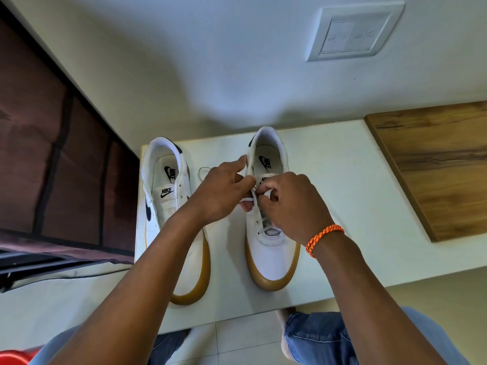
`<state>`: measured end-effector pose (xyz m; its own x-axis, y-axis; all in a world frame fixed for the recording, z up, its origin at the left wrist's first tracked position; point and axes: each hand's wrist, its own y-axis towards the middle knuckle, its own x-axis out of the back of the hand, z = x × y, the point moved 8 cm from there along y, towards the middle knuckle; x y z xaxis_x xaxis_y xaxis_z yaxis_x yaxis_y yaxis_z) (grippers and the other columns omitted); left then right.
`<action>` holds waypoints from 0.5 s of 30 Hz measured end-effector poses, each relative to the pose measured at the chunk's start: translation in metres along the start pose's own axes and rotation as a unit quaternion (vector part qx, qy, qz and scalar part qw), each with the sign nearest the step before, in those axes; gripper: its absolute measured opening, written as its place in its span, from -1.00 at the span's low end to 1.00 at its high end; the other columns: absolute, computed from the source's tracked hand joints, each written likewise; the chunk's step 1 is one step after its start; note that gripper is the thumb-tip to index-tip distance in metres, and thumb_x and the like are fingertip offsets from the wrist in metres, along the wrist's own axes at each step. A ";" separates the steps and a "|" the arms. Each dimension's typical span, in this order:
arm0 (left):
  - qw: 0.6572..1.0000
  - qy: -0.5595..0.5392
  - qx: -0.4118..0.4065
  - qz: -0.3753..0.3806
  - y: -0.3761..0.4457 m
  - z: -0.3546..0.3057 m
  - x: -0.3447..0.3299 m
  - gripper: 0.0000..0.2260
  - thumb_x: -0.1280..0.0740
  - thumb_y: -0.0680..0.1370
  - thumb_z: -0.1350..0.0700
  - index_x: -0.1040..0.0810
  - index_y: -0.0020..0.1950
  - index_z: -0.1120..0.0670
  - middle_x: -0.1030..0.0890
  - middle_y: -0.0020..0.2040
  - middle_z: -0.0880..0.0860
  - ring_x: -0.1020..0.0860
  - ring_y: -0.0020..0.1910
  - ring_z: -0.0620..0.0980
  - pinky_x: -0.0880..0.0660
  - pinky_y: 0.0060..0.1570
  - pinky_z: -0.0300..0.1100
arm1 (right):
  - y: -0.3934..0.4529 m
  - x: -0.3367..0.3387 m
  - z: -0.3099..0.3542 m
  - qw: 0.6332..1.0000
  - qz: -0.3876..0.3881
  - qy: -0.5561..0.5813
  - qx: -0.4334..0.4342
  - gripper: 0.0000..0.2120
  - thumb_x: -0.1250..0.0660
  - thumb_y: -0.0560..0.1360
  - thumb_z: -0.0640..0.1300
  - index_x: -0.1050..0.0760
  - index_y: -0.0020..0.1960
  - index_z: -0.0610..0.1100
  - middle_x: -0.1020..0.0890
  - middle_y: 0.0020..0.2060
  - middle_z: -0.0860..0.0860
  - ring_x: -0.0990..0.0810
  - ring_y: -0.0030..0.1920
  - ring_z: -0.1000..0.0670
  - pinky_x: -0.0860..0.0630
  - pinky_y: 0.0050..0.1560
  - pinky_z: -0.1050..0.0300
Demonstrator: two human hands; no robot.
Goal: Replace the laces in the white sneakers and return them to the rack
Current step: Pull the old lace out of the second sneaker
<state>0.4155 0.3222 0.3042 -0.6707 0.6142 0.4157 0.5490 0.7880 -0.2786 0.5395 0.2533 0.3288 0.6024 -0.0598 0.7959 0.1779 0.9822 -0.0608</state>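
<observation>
Right hand point(292, 204) and left hand point(224, 191) meet over the right sneaker point(271, 248) on the white surface point(342, 206). Curled fingers of both pinch the white lace point(251, 201) at mid-eyelets. Left sneaker point(179, 219) stands just beside the left fingers, unlaced.

"NIKE" with swoosh reads on the left sneaker point(175, 219) at two places: insole and tongue label. Right sneaker point(271, 248), beside it on the bench point(342, 206): "NIKE" on the insole; its tongue label is partly hidden.
</observation>
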 end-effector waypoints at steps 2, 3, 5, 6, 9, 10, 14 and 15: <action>1.000 -0.009 0.004 0.003 -0.001 -0.001 -0.001 -0.61 -0.22 0.71 0.15 -0.46 0.54 0.11 -0.74 -0.28 -0.02 -0.75 -0.24 -0.03 -0.55 -0.10 -0.41 | 0.001 0.000 -0.001 1.000 0.005 0.000 -0.005 -0.83 -0.44 0.61 0.00 -0.74 0.13 -0.02 -0.76 -0.14 -0.03 -0.61 -0.28 0.08 -0.69 0.04 0.06; 1.000 -0.010 0.000 0.002 -0.001 -0.002 0.000 -0.63 -0.22 0.70 0.16 -0.48 0.51 0.11 -0.74 -0.27 0.01 -0.75 -0.25 -0.02 -0.61 -0.04 -0.31 | 0.001 -0.001 -0.001 1.000 0.008 0.003 -0.007 -0.83 -0.44 0.60 0.00 -0.74 0.13 -0.02 -0.77 -0.14 -0.03 -0.64 -0.26 0.05 -0.69 0.05 0.05; 1.000 -0.016 -0.007 0.001 -0.001 -0.003 0.000 -0.67 -0.23 0.69 0.19 -0.54 0.45 0.09 -0.75 -0.23 0.06 -0.75 -0.26 0.02 -0.69 0.06 -0.08 | 0.001 -0.002 -0.002 1.000 0.014 0.002 -0.004 -0.82 -0.45 0.60 0.01 -0.74 0.12 -0.02 -0.77 -0.13 -0.03 -0.67 -0.23 0.03 -0.69 0.04 0.06; 1.000 -0.024 -0.005 -0.001 -0.001 -0.002 0.001 -0.67 -0.24 0.69 0.20 -0.55 0.44 0.09 -0.76 -0.22 0.08 -0.76 -0.27 0.04 -0.70 0.06 -0.04 | 0.001 -0.002 -0.002 1.000 0.016 0.002 -0.001 -0.83 -0.45 0.60 0.01 -0.75 0.10 -0.02 -0.76 -0.16 -0.02 -0.66 -0.25 0.03 -0.68 0.00 0.09; 0.999 -0.045 0.008 -0.007 0.000 0.000 0.003 -0.60 -0.26 0.68 0.24 -0.50 0.52 0.10 -0.75 -0.22 0.12 -0.76 -0.28 0.09 -0.70 0.03 -0.04 | 0.001 0.001 -0.003 1.000 0.021 0.016 0.007 -0.90 -0.47 0.57 -0.03 -0.75 -0.06 -0.01 -0.65 -0.36 0.12 -0.58 -0.37 0.11 -0.56 -0.20 0.19; 0.999 -0.044 0.011 -0.008 0.001 0.001 0.004 -0.58 -0.27 0.67 0.24 -0.48 0.54 0.09 -0.75 -0.23 0.12 -0.76 -0.27 0.09 -0.70 0.03 -0.05 | 0.002 0.005 -0.004 0.999 0.021 0.024 0.007 -0.90 -0.48 0.54 -0.05 -0.73 -0.13 0.00 -0.61 -0.40 0.17 -0.57 -0.38 0.11 -0.53 -0.24 0.20; 0.999 -0.035 0.009 -0.003 0.002 0.002 0.005 -0.63 -0.27 0.68 0.23 -0.53 0.49 0.09 -0.75 -0.22 0.11 -0.76 -0.27 0.11 -0.69 0.02 -0.05 | 0.006 0.032 -0.017 0.998 -0.031 0.050 -0.001 -0.83 -0.49 0.46 -0.07 -0.65 -0.31 -0.01 -0.58 -0.47 0.20 -0.56 -0.38 0.14 -0.43 -0.27 0.24; 0.999 -0.034 0.013 -0.005 0.002 0.003 0.004 -0.61 -0.27 0.68 0.23 -0.51 0.51 0.08 -0.76 -0.22 0.11 -0.76 -0.27 0.10 -0.69 0.02 -0.05 | 0.006 0.039 -0.021 0.997 -0.048 0.055 -0.005 -0.82 -0.49 0.47 -0.08 -0.66 -0.31 -0.02 -0.55 -0.51 0.21 -0.56 -0.39 0.14 -0.39 -0.29 0.26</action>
<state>0.4121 0.3264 0.3032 -0.7092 0.6070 0.3587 0.5297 0.7944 -0.2971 0.5808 0.2535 0.3466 0.6633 -0.1730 0.7281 0.2463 0.9692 0.0058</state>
